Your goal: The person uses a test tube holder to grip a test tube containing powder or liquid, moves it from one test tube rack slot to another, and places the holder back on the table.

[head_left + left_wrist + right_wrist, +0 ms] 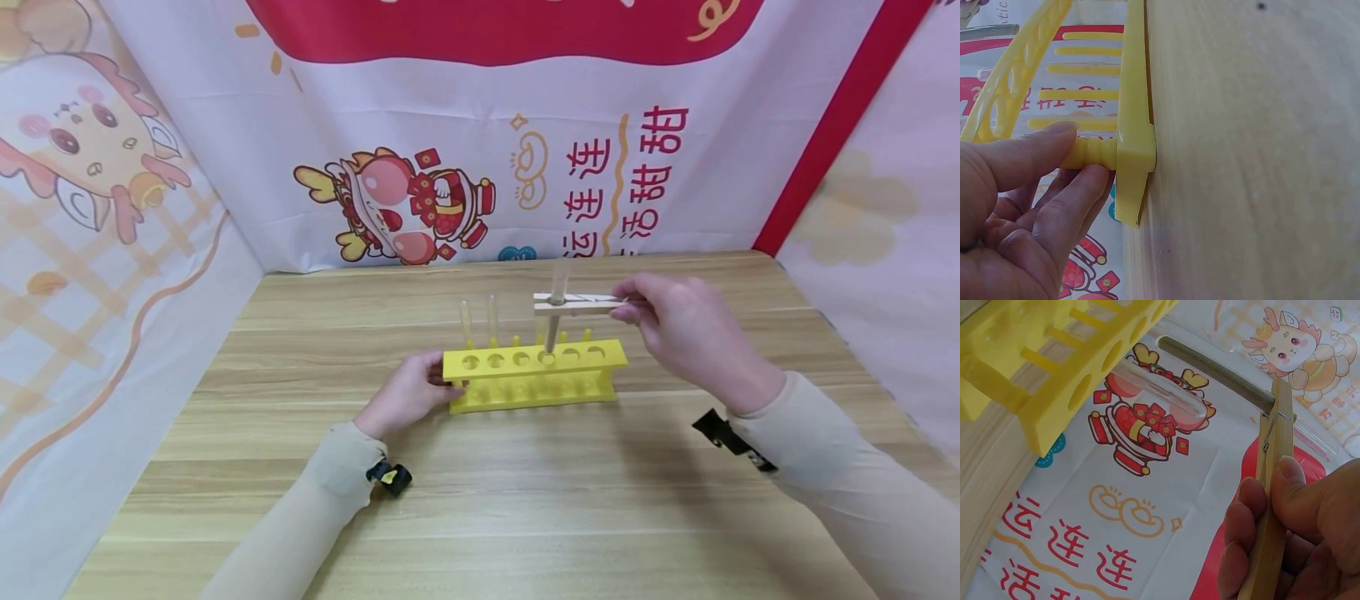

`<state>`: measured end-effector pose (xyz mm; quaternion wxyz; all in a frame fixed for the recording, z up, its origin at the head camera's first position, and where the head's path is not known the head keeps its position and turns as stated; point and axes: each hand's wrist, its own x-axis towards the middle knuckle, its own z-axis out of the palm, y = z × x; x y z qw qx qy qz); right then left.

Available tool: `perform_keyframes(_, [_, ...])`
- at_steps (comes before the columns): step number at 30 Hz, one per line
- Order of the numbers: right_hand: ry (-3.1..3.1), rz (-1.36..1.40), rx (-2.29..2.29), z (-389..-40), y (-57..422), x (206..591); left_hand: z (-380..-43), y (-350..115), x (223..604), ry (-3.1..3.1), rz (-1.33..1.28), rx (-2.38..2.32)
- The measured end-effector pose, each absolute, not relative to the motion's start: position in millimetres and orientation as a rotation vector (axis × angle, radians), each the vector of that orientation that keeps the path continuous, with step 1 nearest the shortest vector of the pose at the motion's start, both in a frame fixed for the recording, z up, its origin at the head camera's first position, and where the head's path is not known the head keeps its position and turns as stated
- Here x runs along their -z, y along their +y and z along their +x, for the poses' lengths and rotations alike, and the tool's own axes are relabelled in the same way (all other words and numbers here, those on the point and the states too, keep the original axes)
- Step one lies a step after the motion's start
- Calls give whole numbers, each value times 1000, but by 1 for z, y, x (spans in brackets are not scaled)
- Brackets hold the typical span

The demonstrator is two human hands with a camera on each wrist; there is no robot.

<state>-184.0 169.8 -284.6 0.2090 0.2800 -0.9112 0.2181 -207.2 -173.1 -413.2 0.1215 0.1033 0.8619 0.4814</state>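
In the head view, the right grip (686, 329) is closed around a wooden clamp (592, 308) whose far end holds a test tube (552, 329). The tube lies to the left of that grip, above the yellow rack (535, 372), its long axis nearly upright with the top leaning slightly right and its bottom lined up with the fourth hole from the left; how axis and hole meet seems to matter most. The left grip (408, 392) clasps the rack's left end on the bench (480, 508), farther from the tube. The left wrist view shows its thumb and fingers pinching the end post (1088, 154). In the right wrist view, the tube crosses the clamp about squarely, its dark-filled rounded end appearing apart from the rack's holed plate.
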Motion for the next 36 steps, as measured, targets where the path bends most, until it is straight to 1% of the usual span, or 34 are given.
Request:
perform_keyframes(11, [-2495,814,-596,-187,168,293,-207,-173,414,2517,300,-1407])
perform_keyframes(36, [-2605,775,-647,-193,165,319,-209,-172,415,2507,298,-1423])
